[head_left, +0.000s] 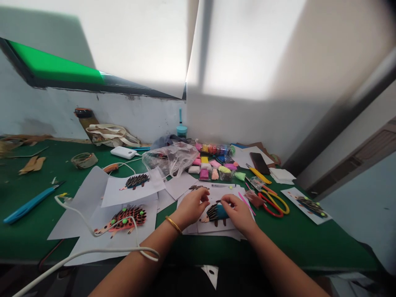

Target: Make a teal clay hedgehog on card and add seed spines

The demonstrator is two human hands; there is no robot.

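My left hand point(194, 205), with a gold bangle on the wrist, hovers over the left side of a paper hedgehog picture point(218, 212). Its fingers are curled in towards the thumb, and whatever they hold is too small to tell. Across from it, my right hand point(237, 208) pinches a small dark strip point(218, 201), which looks like a bit of modelling clay, just above the hedgehog. The hedgehog has a blue body, black spines and brown feet, partly covered by my right hand. White sheets point(227, 234) lie under the picture. A pen point(223, 185) rests just beyond.
Several clay packs point(204, 173) and a plastic bag point(171, 159) sit behind. To the right are scissors point(274, 206), a yellow cutter point(259, 175), a phone point(259, 163) and another hedgehog card point(307, 205). At left, a white cable point(93, 251) crosses a pink hedgehog sheet point(123, 220).
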